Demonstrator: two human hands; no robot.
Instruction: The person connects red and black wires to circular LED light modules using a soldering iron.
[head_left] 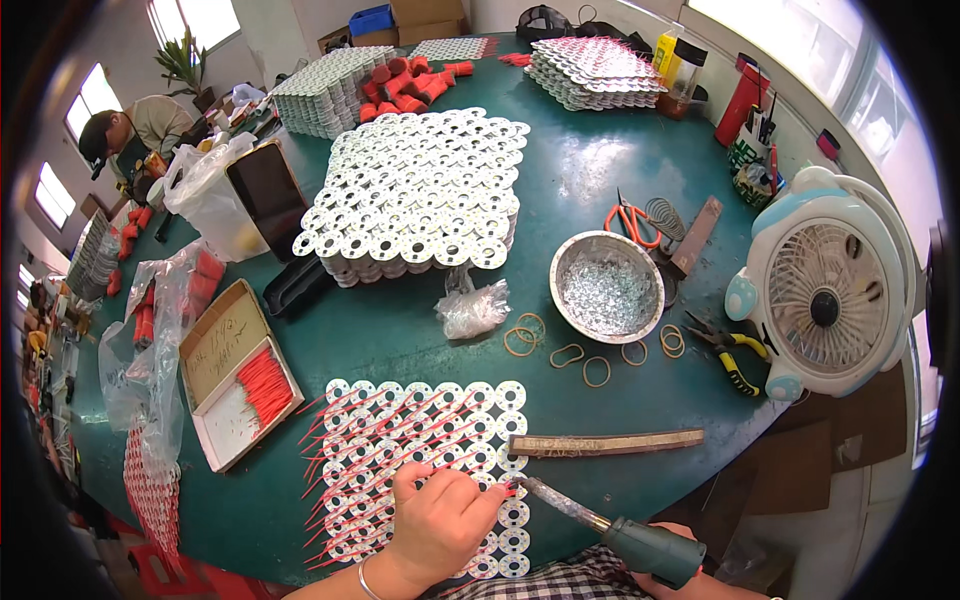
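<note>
A sheet of round white ring-shaped circuit boards (511, 384) lies flat on the table in front of me. Many thin red wires (312, 437) run slantwise across it, with loose ends over its left edge. My left hand (440, 522) rests over the sheet's lower right, thumb and forefinger pinched at a ring near the right edge. A bit of red wire shows at those fingertips. My right hand (672, 530) grips the green handle of a soldering iron (640, 550), partly hidden behind it. The iron's tip meets the ring right beside my left fingertips.
A metal bowl of silvery bits (610, 295) stands right of a tall board stack (410, 190). Rubber bands, pliers (740, 365), a wooden strip (610, 442) and a fan (825, 300) are at right. An open wire box (215, 425) lies left. Another person (150, 125) sits far left.
</note>
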